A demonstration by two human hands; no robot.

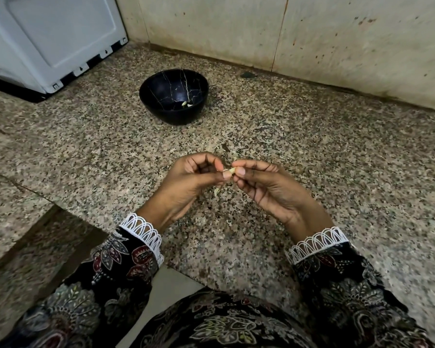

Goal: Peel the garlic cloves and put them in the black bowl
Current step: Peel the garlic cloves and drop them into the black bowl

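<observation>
A small pale garlic clove (232, 170) is pinched between the fingertips of both hands above the speckled granite counter. My left hand (191, 179) grips it from the left with thumb and curled fingers. My right hand (264, 184) pinches it from the right. The black bowl (173, 96) with thin gold veins stands on the counter beyond the hands, and two small peeled cloves (187, 104) lie inside it. Bits of garlic skin (217, 191) lie on the counter beneath the hands.
A white appliance (53, 38) stands at the back left corner. A stained tiled wall (312, 33) runs along the back. The counter's front edge (181, 268) cuts in near my body, with a lower step at the left.
</observation>
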